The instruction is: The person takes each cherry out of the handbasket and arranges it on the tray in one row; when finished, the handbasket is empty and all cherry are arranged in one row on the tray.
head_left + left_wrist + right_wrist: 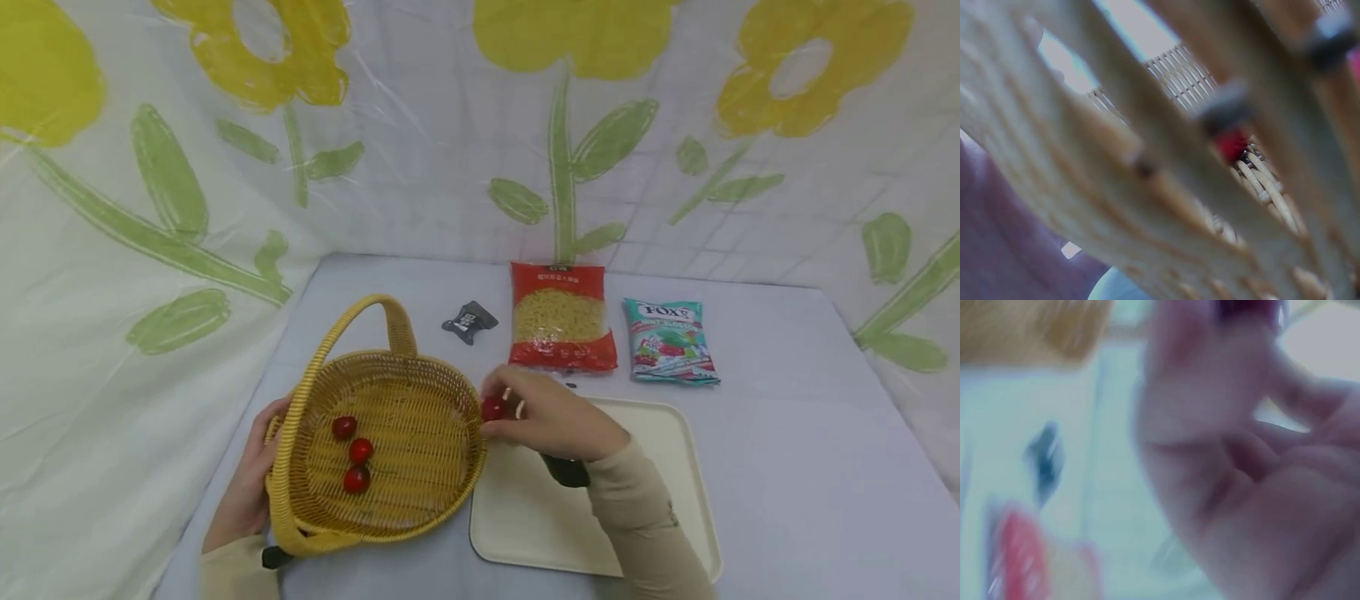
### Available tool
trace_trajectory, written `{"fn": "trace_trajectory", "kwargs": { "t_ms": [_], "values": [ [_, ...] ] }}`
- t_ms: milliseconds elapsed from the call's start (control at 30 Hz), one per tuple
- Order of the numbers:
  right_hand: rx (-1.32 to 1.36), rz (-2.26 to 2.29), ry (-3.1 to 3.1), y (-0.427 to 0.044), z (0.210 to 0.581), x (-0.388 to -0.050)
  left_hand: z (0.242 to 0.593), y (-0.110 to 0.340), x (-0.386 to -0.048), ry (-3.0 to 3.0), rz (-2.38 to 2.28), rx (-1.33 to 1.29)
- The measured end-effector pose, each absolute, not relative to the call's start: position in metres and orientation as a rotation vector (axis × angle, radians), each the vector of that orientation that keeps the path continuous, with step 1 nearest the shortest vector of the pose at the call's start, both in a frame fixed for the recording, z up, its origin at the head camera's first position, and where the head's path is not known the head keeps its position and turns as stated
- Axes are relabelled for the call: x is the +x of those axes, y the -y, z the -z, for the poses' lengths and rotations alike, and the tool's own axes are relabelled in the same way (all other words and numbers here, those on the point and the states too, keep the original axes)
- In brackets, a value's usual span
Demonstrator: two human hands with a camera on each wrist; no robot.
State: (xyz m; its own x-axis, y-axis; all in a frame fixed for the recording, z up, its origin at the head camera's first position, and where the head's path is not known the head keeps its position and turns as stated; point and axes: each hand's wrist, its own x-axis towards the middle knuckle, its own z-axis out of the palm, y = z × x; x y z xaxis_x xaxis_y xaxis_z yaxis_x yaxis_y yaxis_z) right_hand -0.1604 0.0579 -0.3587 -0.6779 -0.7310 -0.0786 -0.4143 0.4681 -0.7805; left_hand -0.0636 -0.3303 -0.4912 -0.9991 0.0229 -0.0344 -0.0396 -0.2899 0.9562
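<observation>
Wicker strands of a yellow basket (420, 492) stand closest to the left wrist camera, large and blurred; a patch of red shows between them. Seen from my head, the basket's handle (303, 392) arches over its left part. Three red cherries (361, 451) lie on the woven floor, left of centre, near one another; a thin stem extends right beside the lowest.

Condition of my right hand (543, 412): thumb and fingers pinch a further cherry (492, 408), positioned just beside the basket's right rim. My left hand (251, 475) is at the basket's outer left side; its fingers are partly hidden, so I cannot tell whether they are clenched or released.

Beneath my right forearm lies a cream tray (525, 517). Its left edge meets the basket's rim in view; actual contact cannot be confirmed.

Beyond the basket and tray, left to right: a small black wrapped item (470, 322), a red pasta bag (560, 317) with a clear window, and a teal bag (672, 342) lettered FOX'S. All rest on a pale table (787, 417). Behind hangs a white sheet (420, 167) with yellow flowers.
</observation>
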Motion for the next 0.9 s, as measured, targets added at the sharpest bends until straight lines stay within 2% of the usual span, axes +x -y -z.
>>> {"fn": "trace_trajectory", "kwargs": {
  "t_ms": [200,433,700,900],
  "values": [
    [-0.612,1.279,-2.39,-0.11,0.392,-0.155,0.492,0.334,-0.064,-1.751,-2.524,0.044],
    [-0.202,1.34,-2.442,-0.122,0.427,-0.144,0.495,0.334,-0.063,-1.629,-2.576,0.115],
    [-0.335,1.175,-2.619,-0.112,0.447,-0.134,0.488,0.328,-0.062,-1.506,-2.644,0.062],
    [-0.303,1.108,-2.667,-0.102,0.456,-0.133,0.479,0.321,-0.063,-1.314,-2.717,-0.018]
  ]
}}
